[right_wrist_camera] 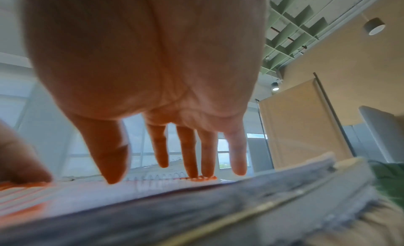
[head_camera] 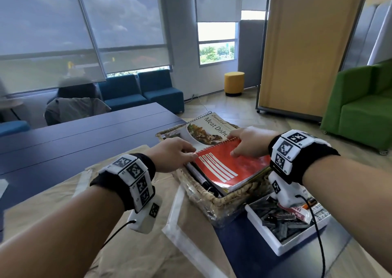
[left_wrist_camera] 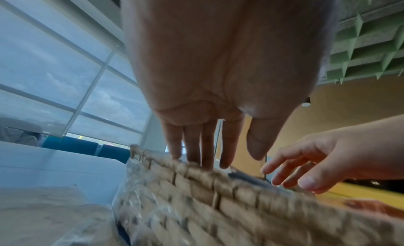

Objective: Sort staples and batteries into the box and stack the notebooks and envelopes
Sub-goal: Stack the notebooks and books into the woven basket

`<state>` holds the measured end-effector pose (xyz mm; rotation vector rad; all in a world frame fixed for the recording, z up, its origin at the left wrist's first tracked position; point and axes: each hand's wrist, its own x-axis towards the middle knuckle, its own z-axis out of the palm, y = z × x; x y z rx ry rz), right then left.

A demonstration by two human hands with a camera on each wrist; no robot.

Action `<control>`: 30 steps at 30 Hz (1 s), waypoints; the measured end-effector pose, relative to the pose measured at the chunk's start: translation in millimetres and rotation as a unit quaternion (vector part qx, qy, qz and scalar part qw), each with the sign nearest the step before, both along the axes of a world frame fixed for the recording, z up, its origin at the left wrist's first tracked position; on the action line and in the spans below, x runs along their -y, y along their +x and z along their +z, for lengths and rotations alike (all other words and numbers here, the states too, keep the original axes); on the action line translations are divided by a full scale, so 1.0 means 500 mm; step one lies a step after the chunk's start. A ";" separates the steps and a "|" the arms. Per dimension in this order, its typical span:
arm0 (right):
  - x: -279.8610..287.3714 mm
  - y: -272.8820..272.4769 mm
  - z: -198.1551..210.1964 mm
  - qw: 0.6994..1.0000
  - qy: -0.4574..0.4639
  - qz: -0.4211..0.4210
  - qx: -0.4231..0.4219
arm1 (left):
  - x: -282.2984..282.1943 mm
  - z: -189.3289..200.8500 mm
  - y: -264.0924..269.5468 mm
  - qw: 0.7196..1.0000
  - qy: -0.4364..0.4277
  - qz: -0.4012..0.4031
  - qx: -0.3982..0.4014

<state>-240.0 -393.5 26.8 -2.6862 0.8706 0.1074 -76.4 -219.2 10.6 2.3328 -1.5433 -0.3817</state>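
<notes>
Now I'm resting both hands, left hand (head_camera: 171,155) and right hand (head_camera: 250,142), fingers spread, on the red notebook (head_camera: 229,167) in the wicker basket (head_camera: 214,201).

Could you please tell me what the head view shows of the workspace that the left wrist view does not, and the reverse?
Only the head view shows the white box of staples, the cookbook and the red notebook's full cover. Only the left wrist view shows the left hand's palm and the basket's outer weave close up. Both show both hands at the basket.
</notes>
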 end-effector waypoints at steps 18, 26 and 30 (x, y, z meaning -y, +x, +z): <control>-0.329 0.225 0.032 0.948 0.056 0.220 0.225 | -0.364 0.048 0.108 0.961 -0.149 0.210 -0.098; -0.528 0.310 -0.053 0.928 0.110 0.350 0.060 | -0.604 -0.027 0.122 0.943 -0.054 0.306 -0.122; -0.608 0.313 -0.101 0.891 0.148 0.424 -0.063 | -0.682 -0.061 0.105 0.938 0.168 0.281 -0.111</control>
